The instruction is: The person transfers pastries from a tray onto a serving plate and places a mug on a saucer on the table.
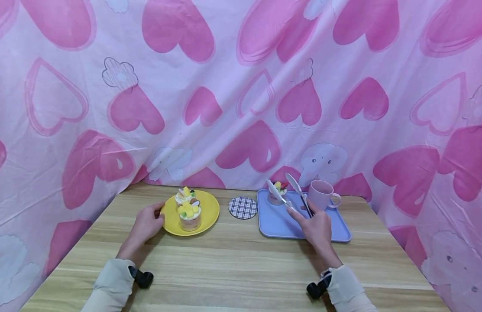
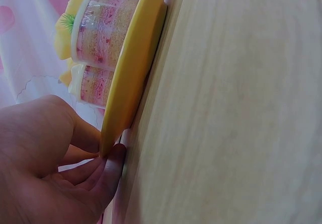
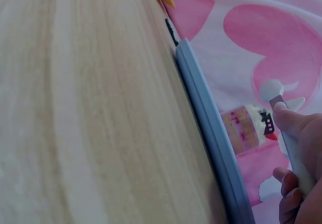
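Observation:
My left hand (image 1: 149,223) pinches the left rim of a yellow plate (image 1: 211,212), thumb above and fingers beneath in the left wrist view. Two small dessert cups with yellow fruit tops stand on it, the nearer cup (image 1: 190,219) in front of the farther one (image 1: 182,197). Tongs (image 1: 277,193) are gripped in my right hand (image 1: 318,227), their two tips spread apart over the blue tray (image 1: 279,227). Behind the tips, a third dessert cup (image 1: 275,197) with red and yellow fruit stands on that tray; the right wrist view shows its pink and tan layers (image 3: 241,128).
A pink mug (image 1: 320,195) stands at the tray's back right, its handle pointing right. Between plate and tray lies a round checked coaster (image 1: 242,208). A pink heart-patterned cloth (image 1: 248,108) hangs along the back and sides of the wooden table (image 1: 225,268).

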A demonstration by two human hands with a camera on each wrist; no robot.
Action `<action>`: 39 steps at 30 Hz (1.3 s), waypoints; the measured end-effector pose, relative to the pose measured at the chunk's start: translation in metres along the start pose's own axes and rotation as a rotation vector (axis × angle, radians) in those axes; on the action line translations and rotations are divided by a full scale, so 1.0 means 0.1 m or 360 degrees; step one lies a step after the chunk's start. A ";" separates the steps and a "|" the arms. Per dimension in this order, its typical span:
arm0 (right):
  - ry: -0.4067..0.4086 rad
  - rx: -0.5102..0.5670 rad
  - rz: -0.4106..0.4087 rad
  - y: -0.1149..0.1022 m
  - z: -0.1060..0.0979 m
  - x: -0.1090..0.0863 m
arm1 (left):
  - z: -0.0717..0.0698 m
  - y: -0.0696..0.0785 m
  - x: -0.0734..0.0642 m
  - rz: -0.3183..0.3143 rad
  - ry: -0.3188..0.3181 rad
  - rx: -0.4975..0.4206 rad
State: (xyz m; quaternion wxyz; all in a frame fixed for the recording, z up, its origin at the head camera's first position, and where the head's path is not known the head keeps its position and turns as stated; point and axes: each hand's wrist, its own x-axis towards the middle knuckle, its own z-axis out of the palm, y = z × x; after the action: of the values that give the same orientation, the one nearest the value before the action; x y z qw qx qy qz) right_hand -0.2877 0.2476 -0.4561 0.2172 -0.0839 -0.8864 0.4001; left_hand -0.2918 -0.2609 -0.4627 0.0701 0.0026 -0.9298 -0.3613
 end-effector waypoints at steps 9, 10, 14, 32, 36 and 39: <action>-0.0065 -0.0080 0.0076 0.05 0.01 0.01 | 0.00 -0.01 0.01 0.0002 -0.0009 -0.0002; -0.0082 -0.0085 0.0085 0.05 0.01 0.01 | 0.00 -0.01 0.01 0.0003 -0.0008 0.0000; -0.0148 -0.0095 0.0122 0.06 0.00 0.01 | 0.00 -0.01 0.00 0.0001 -0.0014 -0.0003; -0.0263 -0.0204 0.0107 0.14 0.00 0.01 | 0.00 -0.02 0.01 -0.0002 -0.0006 -0.0003; -0.0313 -0.0194 0.0131 0.14 0.00 0.01 | 0.00 -0.01 0.01 -0.0006 -0.0006 -0.0008; -0.0327 -0.0187 0.0144 0.14 0.00 0.01 | -0.01 0.00 0.00 0.0007 0.0003 0.0002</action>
State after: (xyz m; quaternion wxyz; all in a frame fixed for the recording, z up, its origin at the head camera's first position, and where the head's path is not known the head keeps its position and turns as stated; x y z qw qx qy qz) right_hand -0.2893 0.2570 -0.4662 0.1016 -0.0950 -0.9212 0.3634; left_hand -0.2919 -0.2614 -0.4623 0.0716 0.0009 -0.9300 -0.3605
